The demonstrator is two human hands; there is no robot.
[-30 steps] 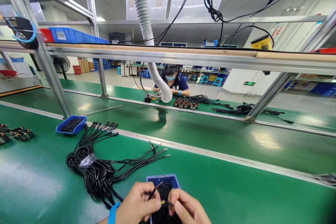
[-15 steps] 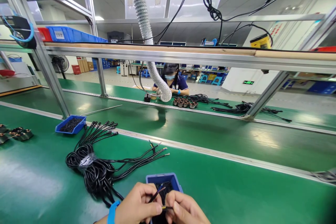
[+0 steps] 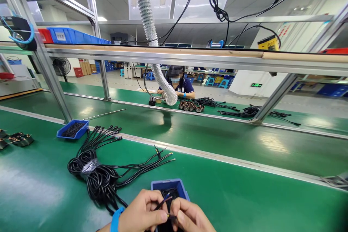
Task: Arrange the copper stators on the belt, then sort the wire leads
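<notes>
Low in the view, my left hand (image 3: pixel 145 210) pinches the end of a black cable, its thin wires (image 3: pixel 166 199) fanned out between the fingertips. One of these, a yellow wire (image 3: pixel 168 216), points toward my right hand (image 3: pixel 190 215). The thumb and forefinger there close on a small black sleeve (image 3: pixel 172 217) at that wire's tip. Directly beneath both hands is a blue bin (image 3: pixel 185 191) of short black pieces, partly hidden by them. A bundle of black cables (image 3: pixel 100 177), tied with clear wrap, lies to the left with stripped ends pointing right.
Another blue bin (image 3: pixel 60 133) of black pieces stands farther left, near copper-wound motor parts (image 3: pixel 21 139). A metal frame post (image 3: pixel 51 72) rises beside it. Across the bench, a person (image 3: pixel 187 86) sits behind a hanging silver duct (image 3: pixel 160 74), with more cables (image 3: pixel 252 110) there.
The black sleeve in my right hand has shifted slightly left along the yellow wire, so less yellow shows. My left hand stays nearly still.
</notes>
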